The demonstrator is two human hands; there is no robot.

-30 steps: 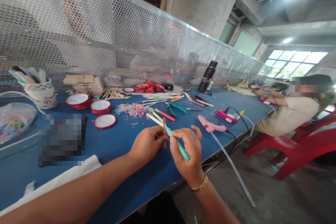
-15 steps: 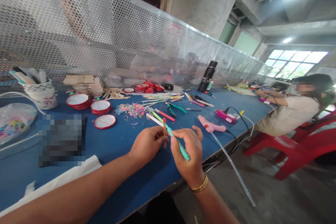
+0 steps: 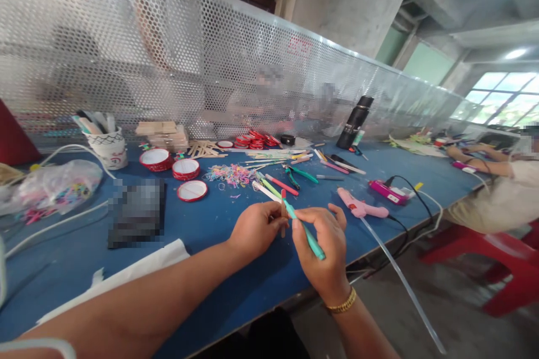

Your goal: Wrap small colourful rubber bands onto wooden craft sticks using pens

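Observation:
Pinched upright in my left hand (image 3: 255, 229) is a small wooden craft stick (image 3: 283, 197) with a red upper end. My right hand (image 3: 323, 247) grips a teal marker (image 3: 314, 242), its tip at the stick's edge; whether they touch I cannot tell. Just beyond my hands lie a red marker (image 3: 282, 184), a green marker (image 3: 269, 187) and a white stick (image 3: 267, 192). A heap of colourful rubber bands (image 3: 231, 175) is further left. Teal-handled pliers (image 3: 304, 173) rest behind the markers.
A pink glue gun (image 3: 362, 207) with a long clear glue stick (image 3: 404, 283) lies on the right. Purple power strip (image 3: 389, 193), black bottle (image 3: 353, 123), red-rimmed round tins (image 3: 192, 190), a cup of pens (image 3: 107, 148) and a perforated metal screen (image 3: 236, 61) surround the blue table (image 3: 236, 283). A co-worker (image 3: 488, 196) sits far right.
My view has swung left, so everything sits further right in the picture. Both hands keep their hold on the stick and the marker, with little change between them.

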